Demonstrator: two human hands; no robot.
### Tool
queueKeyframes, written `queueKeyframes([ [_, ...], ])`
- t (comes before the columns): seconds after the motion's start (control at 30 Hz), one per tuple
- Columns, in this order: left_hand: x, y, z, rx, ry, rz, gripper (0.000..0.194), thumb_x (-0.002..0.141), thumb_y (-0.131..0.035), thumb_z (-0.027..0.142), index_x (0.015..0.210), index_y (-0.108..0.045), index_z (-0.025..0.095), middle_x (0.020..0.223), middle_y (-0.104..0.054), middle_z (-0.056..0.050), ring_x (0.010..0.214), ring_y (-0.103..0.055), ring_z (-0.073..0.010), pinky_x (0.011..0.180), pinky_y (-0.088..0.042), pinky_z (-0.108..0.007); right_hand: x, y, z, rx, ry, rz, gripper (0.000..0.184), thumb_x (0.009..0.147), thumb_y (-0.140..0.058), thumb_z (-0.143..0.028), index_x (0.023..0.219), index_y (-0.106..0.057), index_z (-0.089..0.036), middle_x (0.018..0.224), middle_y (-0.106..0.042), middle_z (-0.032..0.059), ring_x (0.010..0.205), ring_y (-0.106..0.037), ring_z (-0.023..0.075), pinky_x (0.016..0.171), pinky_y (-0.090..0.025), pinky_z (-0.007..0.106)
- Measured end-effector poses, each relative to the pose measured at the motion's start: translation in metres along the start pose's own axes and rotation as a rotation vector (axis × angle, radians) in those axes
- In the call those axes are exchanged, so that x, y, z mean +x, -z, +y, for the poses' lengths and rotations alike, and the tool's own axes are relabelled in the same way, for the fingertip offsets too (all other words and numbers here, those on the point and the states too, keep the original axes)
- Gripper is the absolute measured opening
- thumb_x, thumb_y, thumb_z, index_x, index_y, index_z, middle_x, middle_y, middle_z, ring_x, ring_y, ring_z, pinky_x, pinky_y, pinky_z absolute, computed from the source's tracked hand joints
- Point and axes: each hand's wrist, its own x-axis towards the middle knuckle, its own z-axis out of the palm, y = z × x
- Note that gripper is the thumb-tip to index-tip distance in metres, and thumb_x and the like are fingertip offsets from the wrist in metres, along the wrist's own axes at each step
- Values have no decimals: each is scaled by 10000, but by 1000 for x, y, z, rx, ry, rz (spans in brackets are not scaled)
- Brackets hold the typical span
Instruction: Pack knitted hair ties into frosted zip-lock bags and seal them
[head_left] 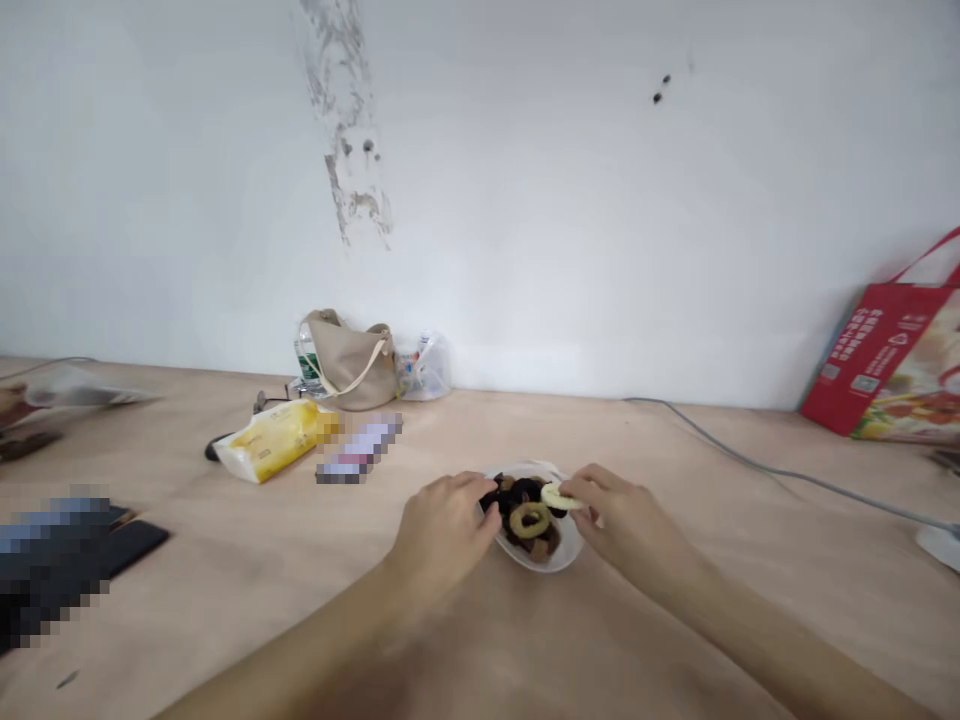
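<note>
A clear plastic bowl (551, 566) stands on the table with dark and brown pieces in it that look like dried fruit. On top of them lies a yellowish ring-shaped slice (517, 522). My right hand (619, 515), at the bowl's right side, pinches a paler ring-shaped slice (556, 497) between thumb and fingers, just over the pieces. At the left rim is my left hand (446, 525), its fingers and thumb curved round the bowl's edge. Part of that rim is hidden behind the fingers.
Left of the bowl lie a yellow tissue pack (281, 440) and a phone (360, 450). A beige bag (352, 365) and a plastic bag (427, 368) stand against the wall. On the right are a grey cable (739, 458) and a red shopping bag (885, 350). A dark phone (135, 548) is far left.
</note>
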Motion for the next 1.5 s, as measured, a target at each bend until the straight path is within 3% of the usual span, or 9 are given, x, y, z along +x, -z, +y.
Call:
queueKeyframes([
  [0.2,28,50,6,-92,-144,-70,377,895,-445,377,652,-654,179,635,-652,-15,600,-575,-174,550,-350,-255,24,76,-5,45,-146,-90,377,630,-514,-62,846,-745,-267,754,-683,-2,599,-613,152,502,-421,210],
  [0.37,30,53,-9,-300,-342,-123,482,867,-479,551,563,-489,178,548,-481,31,535,-461,-130,512,-295,-228,19,103,1,32,-206,-333,332,653,-484,-92,716,-735,-301,660,-644,-15,575,-585,163,505,-372,233],
  [0.6,14,34,-18,-564,-254,-247,171,760,-648,322,688,-577,183,715,-611,13,687,-544,-155,615,-392,-231,-8,103,3,58,-62,-339,315,864,-480,-386,651,-655,-235,680,-667,13,667,-609,209,616,-408,301],
  [0.77,4,20,-27,-938,17,-78,260,676,-703,300,901,-618,202,665,-605,39,642,-541,-147,634,-414,-250,-19,91,7,323,-60,-121,237,806,-587,-439,697,-626,-231,705,-643,-3,669,-602,174,630,-443,274],
  [0.93,0,6,-31,-1229,255,14,287,560,-793,362,688,-632,162,638,-641,6,604,-567,-147,618,-448,-257,-25,69,27,421,-213,-39,354,800,-554,-329,1147,-569,-257,609,-554,-50,569,-578,168,564,-461,274],
  [1.07,-5,5,-21,-1265,244,1,241,607,-759,379,594,-669,156,603,-628,0,602,-554,-144,602,-441,-244,-23,66,15,137,-150,-115,472,730,-567,-214,1194,-595,-295,930,-697,26,869,-654,247,787,-493,400],
  [1.17,-11,11,-12,-1178,156,41,185,659,-715,337,599,-671,168,621,-621,4,631,-544,-149,604,-425,-240,-9,67,-26,100,58,-50,467,723,-651,-284,1188,-612,-280,1268,-600,58,1161,-540,291,966,-408,447],
  [1.33,-21,25,-3,-938,2,139,203,752,-632,316,602,-642,181,614,-583,10,612,-498,-139,606,-408,-248,30,56,-92,27,198,-115,143,895,-533,-182,937,-670,-191,988,-694,55,932,-632,214,881,-412,372],
  [1.5,-24,24,-18,-887,-4,140,224,745,-632,298,560,-609,174,587,-577,10,591,-495,-135,592,-394,-247,29,47,-66,-126,271,-150,181,907,-487,-134,811,-627,-197,800,-676,9,727,-642,174,809,-387,355],
])
